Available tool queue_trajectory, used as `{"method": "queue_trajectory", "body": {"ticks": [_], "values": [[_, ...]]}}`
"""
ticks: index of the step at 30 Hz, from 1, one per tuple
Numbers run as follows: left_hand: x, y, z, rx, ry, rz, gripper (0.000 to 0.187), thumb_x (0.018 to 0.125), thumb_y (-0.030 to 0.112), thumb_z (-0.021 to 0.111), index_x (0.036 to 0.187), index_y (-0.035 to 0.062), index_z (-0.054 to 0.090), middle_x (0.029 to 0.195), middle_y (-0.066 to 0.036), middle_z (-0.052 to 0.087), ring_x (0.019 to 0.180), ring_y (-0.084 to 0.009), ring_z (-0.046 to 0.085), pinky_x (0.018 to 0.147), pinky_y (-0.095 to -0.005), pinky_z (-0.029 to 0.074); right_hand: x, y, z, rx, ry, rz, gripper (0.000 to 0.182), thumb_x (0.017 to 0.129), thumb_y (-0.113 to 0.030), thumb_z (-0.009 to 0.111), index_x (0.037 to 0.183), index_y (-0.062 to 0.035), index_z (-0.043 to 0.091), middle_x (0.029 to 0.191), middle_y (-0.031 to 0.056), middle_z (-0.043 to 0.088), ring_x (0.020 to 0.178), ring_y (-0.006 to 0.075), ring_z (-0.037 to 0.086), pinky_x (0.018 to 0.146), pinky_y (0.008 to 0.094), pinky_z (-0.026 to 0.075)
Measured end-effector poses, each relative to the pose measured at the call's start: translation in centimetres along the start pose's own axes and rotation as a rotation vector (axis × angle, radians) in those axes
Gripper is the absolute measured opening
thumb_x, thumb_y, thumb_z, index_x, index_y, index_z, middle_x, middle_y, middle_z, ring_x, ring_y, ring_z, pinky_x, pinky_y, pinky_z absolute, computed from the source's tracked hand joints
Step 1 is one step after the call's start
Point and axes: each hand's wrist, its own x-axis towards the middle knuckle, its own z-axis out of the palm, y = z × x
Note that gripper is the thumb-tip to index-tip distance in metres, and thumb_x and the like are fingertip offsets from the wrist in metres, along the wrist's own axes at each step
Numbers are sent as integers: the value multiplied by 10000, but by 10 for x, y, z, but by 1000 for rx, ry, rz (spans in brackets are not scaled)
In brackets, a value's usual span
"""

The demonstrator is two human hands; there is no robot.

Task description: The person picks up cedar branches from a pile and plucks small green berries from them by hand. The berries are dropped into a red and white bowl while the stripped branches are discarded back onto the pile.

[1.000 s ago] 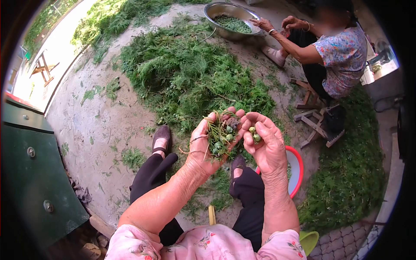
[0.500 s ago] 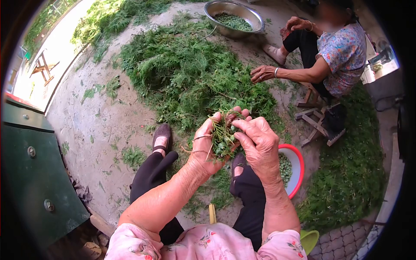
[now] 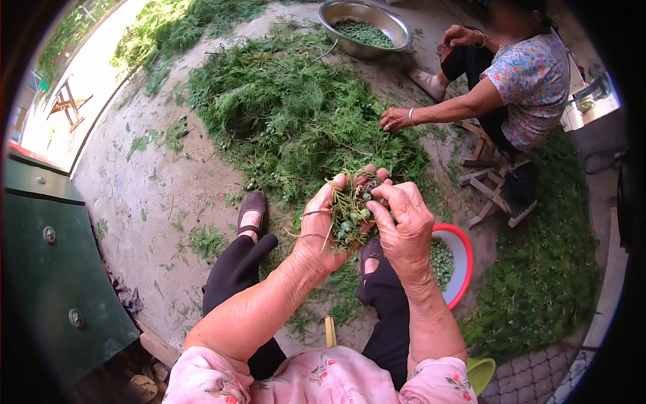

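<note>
My left hand is curled under a small green sprig with several round green cones on it. From the right, my right hand pinches at a round green cone on the sprig's edge, thumb and forefinger close together. Beyond both hands lies a big pile of green branches on the ground. Below my right wrist, partly hidden by it, a white basin with a red rim holds many small green cones.
A metal bowl with green cones stands at the top. A person sits at the upper right, one hand at the pile. Wooden stools, more greenery at the right, and a green cabinet at the left.
The other person's hand has moved left and down onto the pile. My right thumb and fingers have shifted slightly, and more round cones show in my left palm.
</note>
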Motion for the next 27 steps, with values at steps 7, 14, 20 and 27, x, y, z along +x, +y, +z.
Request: {"method": "queue_trajectory", "body": {"ticks": [7, 14, 20, 27], "values": [[-3, -1, 12, 113, 96, 18, 415, 933, 333, 357, 1165, 37, 533, 1150, -72, 587, 968, -167, 590, 807, -288, 500, -1, -1, 1, -22, -74, 1, 288, 696, 74, 656, 961, -36, 620, 806, 82, 544, 727, 211, 575, 626, 290, 470], [-2, 0, 8, 86, 35, 28, 430, 925, 329, 375, 1208, 27, 491, 1215, -104, 543, 1056, -201, 555, 886, -324, 467, 2, 7, 1, 187, 4, 89, 178, 740, 63, 619, 894, -25, 608, 773, 48, 537, 660, 141, 548, 554, 257, 447], [-3, 1, 12, 96, 34, 46, 456, 925, 334, 367, 1247, 24, 456, 1267, -115, 503, 1100, -216, 533, 903, -345, 464, 4, 12, -9, 533, -38, 402, 180, 734, 54, 645, 891, -28, 620, 767, 13, 539, 697, 90, 533, 569, 218, 443], [-1, 0, 5, 150, 24, 12, 457, 925, 340, 360, 1237, 23, 466, 1255, -115, 514, 1098, -215, 535, 909, -331, 460, 3, -1, -2, 140, 4, 100, 216, 710, 65, 648, 899, -38, 632, 770, 74, 544, 706, 188, 565, 618, 284, 458]]}}
